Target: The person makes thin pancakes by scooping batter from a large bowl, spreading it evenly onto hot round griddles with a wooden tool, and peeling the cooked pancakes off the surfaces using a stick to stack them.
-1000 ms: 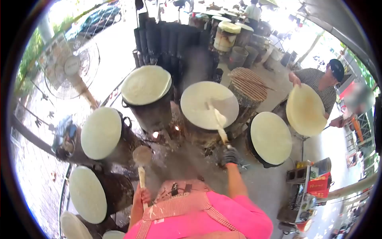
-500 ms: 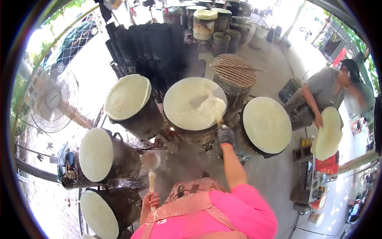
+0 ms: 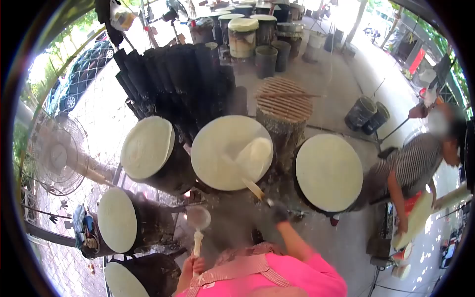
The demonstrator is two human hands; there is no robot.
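My left hand is closed around the pale handle of a ladle, its round bowl raised in front of me. My right hand, in a dark glove and blurred, grips the wooden handle of a spreader. The spreader's far end is smeared over the middle round griddle, which is coated with pale batter. A whiter patch shows on the right half of that surface. Steam rises around it.
Batter-covered griddles stand on drums to the left and right. Behind are a slatted round rack and stacked black cylinders. A fan stands left. At right, a co-worker bends over a pale sheet.
My right hand and the spreader handle have drawn back toward me across the middle griddle. The co-worker has bent down and lowered the pale sheet. My view has shifted slightly.
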